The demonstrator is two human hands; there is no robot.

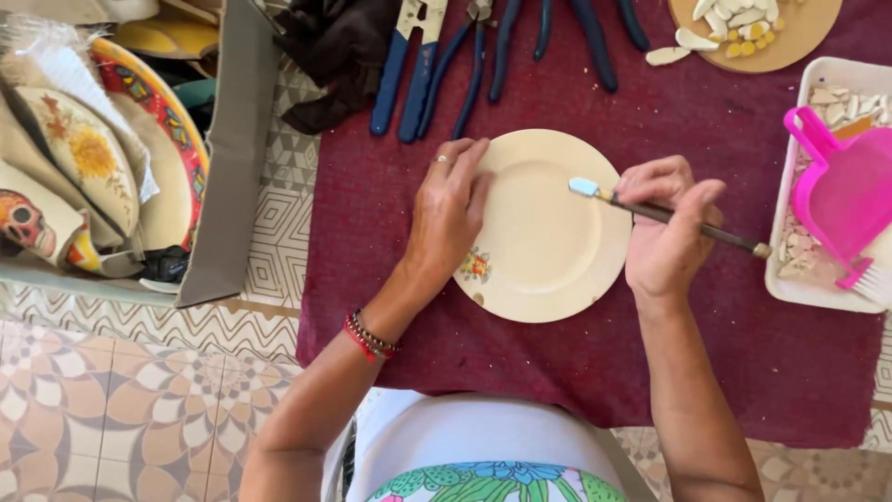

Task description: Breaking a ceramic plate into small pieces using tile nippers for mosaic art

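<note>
A cream plate [544, 237] with a small flower print near its left rim lies on a dark red cloth [372, 279]. My left hand [448, 212] rests flat on the plate's left edge, a ring on one finger and bead bracelets at the wrist. My right hand [664, 232] grips a thin tool [669, 215] with a dark shaft. Its pale blue tip hovers over the upper right part of the plate.
Blue-handled pliers and nippers [418, 70] lie at the back. A round wooden board [790, 37] holds ceramic chips. A white tray [785, 288] at right carries shards, a pink dustpan [841, 191] and brush. A cardboard box [232, 158] at left holds painted plates.
</note>
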